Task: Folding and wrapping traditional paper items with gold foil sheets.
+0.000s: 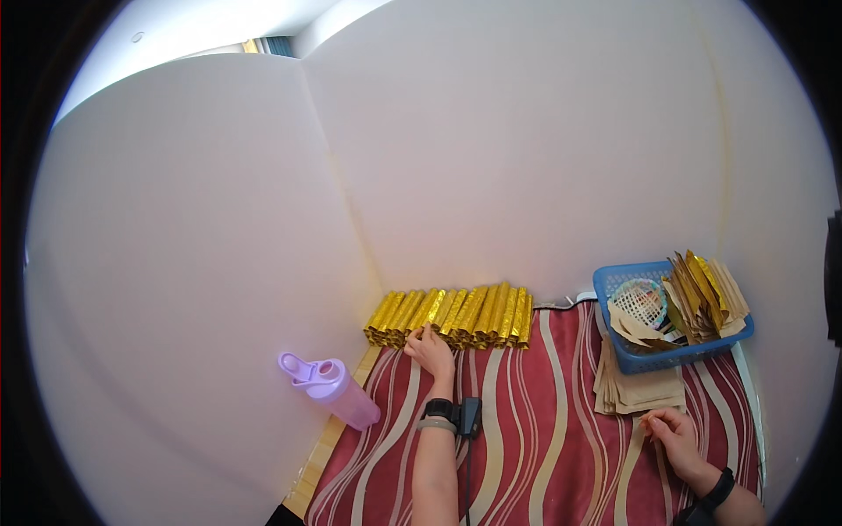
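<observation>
A row of shiny gold paper rolls (491, 311) lies stacked in layers along the far wall. My left hand (430, 352) reaches to the front ends of these rolls, its fingers curled and pinched at one roll near the middle left. At the right, my right hand (675, 438) is beside the near edge of a stack of brown paper sheets (638, 391). Its thumb and fingers are pressed together; whether they hold anything cannot be made out.
A blue plastic basket (680, 355) stands at the far right, with folded gold and brown paper and a round woven piece (638, 304) inside. A purple shaker bottle (346, 399) with its lid flipped up is at the left. Red striped cloth (535, 438) covers the surface; white walls enclose it.
</observation>
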Motion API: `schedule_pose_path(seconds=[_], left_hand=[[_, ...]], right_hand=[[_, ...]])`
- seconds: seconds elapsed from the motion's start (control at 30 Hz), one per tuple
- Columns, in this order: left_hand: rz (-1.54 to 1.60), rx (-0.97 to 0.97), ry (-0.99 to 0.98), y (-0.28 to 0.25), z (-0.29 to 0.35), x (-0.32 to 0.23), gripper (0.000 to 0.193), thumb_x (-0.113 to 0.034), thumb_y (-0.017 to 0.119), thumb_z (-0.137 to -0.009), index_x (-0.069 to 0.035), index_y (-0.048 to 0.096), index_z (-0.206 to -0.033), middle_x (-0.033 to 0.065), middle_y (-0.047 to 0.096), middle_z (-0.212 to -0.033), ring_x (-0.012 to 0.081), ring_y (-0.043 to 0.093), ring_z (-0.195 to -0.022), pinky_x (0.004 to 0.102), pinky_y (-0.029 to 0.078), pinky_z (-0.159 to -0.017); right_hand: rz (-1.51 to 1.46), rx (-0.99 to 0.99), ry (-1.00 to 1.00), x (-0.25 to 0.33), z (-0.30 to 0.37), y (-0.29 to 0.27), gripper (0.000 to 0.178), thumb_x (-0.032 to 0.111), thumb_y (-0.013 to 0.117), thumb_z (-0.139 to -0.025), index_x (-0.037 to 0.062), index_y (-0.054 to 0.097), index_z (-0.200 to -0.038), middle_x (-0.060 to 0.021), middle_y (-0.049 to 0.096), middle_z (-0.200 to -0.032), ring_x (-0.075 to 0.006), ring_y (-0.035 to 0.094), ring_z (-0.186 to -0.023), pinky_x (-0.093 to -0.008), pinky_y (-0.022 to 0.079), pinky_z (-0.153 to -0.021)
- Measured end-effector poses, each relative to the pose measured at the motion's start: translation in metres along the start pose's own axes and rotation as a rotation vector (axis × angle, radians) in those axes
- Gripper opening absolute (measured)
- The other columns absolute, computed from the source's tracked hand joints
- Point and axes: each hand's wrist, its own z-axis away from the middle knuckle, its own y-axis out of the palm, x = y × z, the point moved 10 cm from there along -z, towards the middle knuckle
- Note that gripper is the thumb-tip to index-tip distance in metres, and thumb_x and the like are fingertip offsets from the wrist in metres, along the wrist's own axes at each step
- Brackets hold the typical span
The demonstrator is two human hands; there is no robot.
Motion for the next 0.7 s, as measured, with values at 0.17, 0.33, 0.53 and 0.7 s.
schedule_pose_path(seconds=[0.17, 0.33, 0.53, 0.7], left_hand=[[0.116, -0.078, -0.098, -0.016, 0.008, -0.007, 0.024, -0.006, 0.057, -0.088, -0.005, 0.065, -0.110, 0.0138, 0.048, -0.110, 0.0326, 0.040, -0.107, 0.0415, 0.038, -0.091], [0.981, -0.045, -0.153, -0.036, 0.000, -0.042, 0.006, -0.002, 0.053, -0.088, 0.000, 0.054, -0.094, 0.0063, 0.051, -0.095, 0.0181, 0.050, -0.088, 0.0315, 0.043, -0.083], [1.801, 0.938, 0.425, -0.196, 0.089, -0.292, 0.026, -0.021, 0.052, -0.094, -0.003, 0.055, -0.112, 0.0128, 0.054, -0.123, 0.0286, 0.051, -0.115, 0.0453, 0.032, -0.108], [2.164, 1.440, 0.276, -0.309, 0.131, -0.332, 0.016, 0.001, 0.060, -0.084, -0.007, 0.059, -0.098, 0.0052, 0.045, -0.112, 0.0233, 0.053, -0.106, 0.0384, 0.048, -0.087]], right_hand=[[0.250, -0.139, -0.168, 0.031, 0.004, -0.027, 0.015, 0.008, 0.052, -0.093, -0.0006, 0.061, -0.101, -0.0034, 0.062, -0.095, -0.0088, 0.056, -0.083, -0.0220, 0.044, -0.076], [0.134, -0.275, -0.312, 0.045, -0.004, -0.052, 0.015, 0.007, 0.052, -0.093, 0.0002, 0.061, -0.103, -0.0047, 0.061, -0.099, -0.0112, 0.056, -0.094, -0.0247, 0.044, -0.083], [0.286, -0.159, -0.285, 0.043, -0.019, -0.058, 0.019, 0.011, 0.053, -0.093, 0.0002, 0.062, -0.106, -0.0065, 0.062, -0.101, -0.0122, 0.059, -0.091, -0.0254, 0.046, -0.080], [0.365, -0.057, -0.254, 0.052, -0.017, -0.040, 0.020, 0.014, 0.054, -0.094, 0.0021, 0.063, -0.108, -0.0071, 0.063, -0.101, -0.0131, 0.060, -0.090, -0.0263, 0.048, -0.076]])
